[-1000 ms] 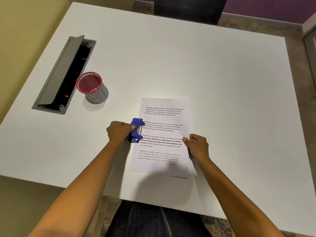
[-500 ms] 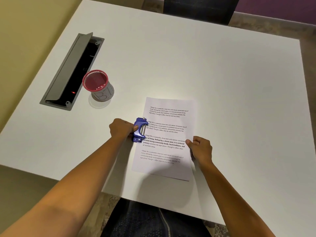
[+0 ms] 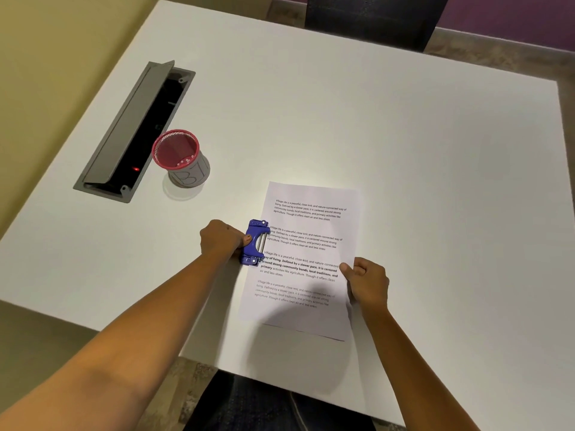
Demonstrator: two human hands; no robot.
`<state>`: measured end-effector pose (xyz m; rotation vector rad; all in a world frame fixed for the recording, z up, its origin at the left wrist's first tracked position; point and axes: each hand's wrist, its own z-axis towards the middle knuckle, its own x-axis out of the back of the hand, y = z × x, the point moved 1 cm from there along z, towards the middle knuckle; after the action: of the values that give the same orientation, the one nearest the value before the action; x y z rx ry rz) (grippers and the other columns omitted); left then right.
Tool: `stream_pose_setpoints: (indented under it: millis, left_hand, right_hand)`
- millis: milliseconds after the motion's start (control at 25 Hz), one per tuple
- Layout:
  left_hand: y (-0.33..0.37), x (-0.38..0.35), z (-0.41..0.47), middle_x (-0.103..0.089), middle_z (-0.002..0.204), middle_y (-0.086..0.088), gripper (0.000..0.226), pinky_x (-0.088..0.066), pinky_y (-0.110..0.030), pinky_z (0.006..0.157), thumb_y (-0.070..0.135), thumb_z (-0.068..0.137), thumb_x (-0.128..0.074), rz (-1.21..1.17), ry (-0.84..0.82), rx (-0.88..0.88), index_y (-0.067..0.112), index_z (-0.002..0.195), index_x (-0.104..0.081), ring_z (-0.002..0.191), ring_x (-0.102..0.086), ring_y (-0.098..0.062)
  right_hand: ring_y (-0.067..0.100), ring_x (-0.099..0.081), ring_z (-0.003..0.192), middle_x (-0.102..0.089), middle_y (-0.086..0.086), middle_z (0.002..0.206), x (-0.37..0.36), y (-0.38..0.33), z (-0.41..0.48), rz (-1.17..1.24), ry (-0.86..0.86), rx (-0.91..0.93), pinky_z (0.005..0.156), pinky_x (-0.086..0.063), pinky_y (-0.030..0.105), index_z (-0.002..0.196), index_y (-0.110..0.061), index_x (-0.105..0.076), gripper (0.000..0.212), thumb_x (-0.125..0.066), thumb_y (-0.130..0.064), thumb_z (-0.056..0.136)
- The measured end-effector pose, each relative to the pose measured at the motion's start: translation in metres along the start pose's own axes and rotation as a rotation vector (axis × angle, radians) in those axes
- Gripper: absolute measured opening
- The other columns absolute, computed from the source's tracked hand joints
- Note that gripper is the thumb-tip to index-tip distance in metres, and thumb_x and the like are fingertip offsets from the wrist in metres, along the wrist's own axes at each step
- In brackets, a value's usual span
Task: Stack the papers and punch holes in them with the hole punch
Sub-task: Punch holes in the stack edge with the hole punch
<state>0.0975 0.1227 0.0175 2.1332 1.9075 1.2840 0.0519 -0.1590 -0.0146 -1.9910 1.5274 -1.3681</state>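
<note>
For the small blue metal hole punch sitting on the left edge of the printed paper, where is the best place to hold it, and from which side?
Grip the blue metal hole punch by its outer back, coming from the left. Its slot faces right over the printed paper, so that side is blocked. The left hand holds it this way.

The top sheet of paper [image 3: 306, 259] carries four printed paragraphs, each opening "Village life is a peaceful, close-knit, and nature-connected way of living." The third block is in bold: "Defined by a slower pace, it is centered around strong community bonds, local traditions, and primary activities like agriculture." On the grey wall of the mesh pen cup [image 3: 186, 168], hand-drawn characters look like "B1".
</note>
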Motion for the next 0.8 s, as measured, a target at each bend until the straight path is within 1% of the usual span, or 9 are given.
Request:
stream_pose_setpoints:
  millis: [160, 280, 320, 360, 480, 520, 640, 720, 800]
  left_hand:
    - [0.002, 0.001, 0.002, -0.074, 0.089, -0.021, 0.019, -0.06, -0.047, 0.08, 0.0, 0.067, -0.078, -0.006, -0.006, 0.017, -0.005, 0.084, -0.073, 0.085, -0.072, -0.035]
    - [0.003, 0.0, 0.001, -0.074, 0.085, -0.02, 0.006, -0.06, -0.046, 0.08, 0.0, 0.067, -0.078, -0.016, -0.002, 0.014, 0.001, 0.071, -0.073, 0.08, -0.072, -0.034]
    - [0.003, 0.001, 0.001, -0.074, 0.083, -0.019, 0.008, -0.06, -0.045, 0.08, 0.0, 0.067, -0.078, -0.011, 0.002, 0.014, 0.005, 0.066, -0.072, 0.077, -0.072, -0.032]
    - [0.002, 0.001, 0.001, -0.074, 0.081, -0.017, 0.011, -0.06, -0.044, 0.08, 0.001, 0.067, -0.078, -0.004, 0.005, 0.011, 0.008, 0.063, -0.071, 0.074, -0.07, -0.029]
    - [0.0, 0.002, -0.001, -0.073, 0.076, -0.015, 0.009, -0.059, -0.045, 0.083, 0.004, 0.068, -0.079, -0.031, -0.015, -0.031, 0.008, 0.067, -0.071, 0.071, -0.069, -0.029]
    - [-0.001, 0.002, -0.002, -0.072, 0.075, -0.014, 0.01, -0.059, -0.045, 0.083, 0.004, 0.069, -0.079, -0.037, -0.018, -0.048, 0.009, 0.067, -0.07, 0.07, -0.07, -0.029]
    - [0.0, 0.001, -0.007, -0.069, 0.066, -0.006, 0.009, -0.059, -0.042, 0.083, 0.007, 0.071, -0.08, -0.034, -0.016, -0.092, 0.011, 0.072, -0.072, 0.058, -0.064, -0.024]
    - [0.003, 0.0, -0.012, -0.072, 0.074, -0.009, 0.01, -0.058, -0.041, 0.083, 0.009, 0.072, -0.079, -0.015, -0.01, -0.125, 0.009, 0.081, -0.074, 0.064, -0.066, -0.025]
    - [0.004, -0.001, -0.015, -0.074, 0.087, -0.013, 0.015, -0.058, -0.04, 0.084, 0.011, 0.074, -0.078, 0.01, 0.004, -0.134, 0.01, 0.088, -0.075, 0.079, -0.071, -0.03]
  right_hand:
    - [0.018, -0.024, 0.057, -0.029, -0.003, 0.049, -0.001, 0.001, 0.001, -0.012, 0.007, 0.01, 0.056, -0.023, 0.027, 0.056, -0.016, -0.033, 0.045, -0.07, -0.015, 0.082]
    - [0.015, -0.025, 0.052, -0.03, -0.008, 0.04, -0.001, 0.0, -0.001, -0.003, 0.01, -0.006, 0.054, -0.025, 0.026, 0.052, -0.017, -0.032, 0.048, -0.07, -0.015, 0.082]
    - [0.014, -0.025, 0.051, -0.031, -0.008, 0.04, 0.0, 0.0, -0.001, 0.006, 0.01, -0.008, 0.054, -0.025, 0.026, 0.052, -0.017, -0.033, 0.047, -0.069, -0.015, 0.082]
    - [0.015, -0.025, 0.052, -0.032, -0.008, 0.043, 0.0, -0.001, -0.001, 0.012, 0.005, -0.003, 0.054, -0.025, 0.027, 0.054, -0.017, -0.033, 0.046, -0.069, -0.015, 0.082]
    - [0.019, -0.025, 0.06, -0.032, 0.007, 0.058, 0.001, -0.003, -0.003, 0.013, -0.013, 0.018, 0.058, -0.022, 0.028, 0.06, -0.013, -0.036, 0.04, -0.069, -0.016, 0.083]
    - [0.02, -0.024, 0.061, -0.031, 0.009, 0.059, 0.002, -0.004, -0.003, 0.019, -0.015, 0.019, 0.058, -0.021, 0.028, 0.061, -0.013, -0.036, 0.04, -0.069, -0.015, 0.083]
    - [0.02, -0.023, 0.059, -0.028, 0.007, 0.056, 0.003, -0.005, -0.006, 0.042, -0.025, 0.016, 0.056, -0.021, 0.027, 0.06, -0.014, -0.033, 0.042, -0.069, -0.014, 0.082]
    - [0.019, -0.025, 0.056, -0.032, 0.006, 0.055, 0.005, -0.007, -0.006, 0.044, -0.037, -0.005, 0.051, -0.024, 0.025, 0.06, -0.013, -0.037, 0.039, -0.069, -0.014, 0.082]
    - [0.02, -0.03, 0.055, -0.039, 0.007, 0.055, 0.007, -0.007, -0.004, 0.065, -0.056, -0.05, 0.054, -0.03, 0.025, 0.06, -0.012, -0.042, 0.035, -0.069, -0.014, 0.082]
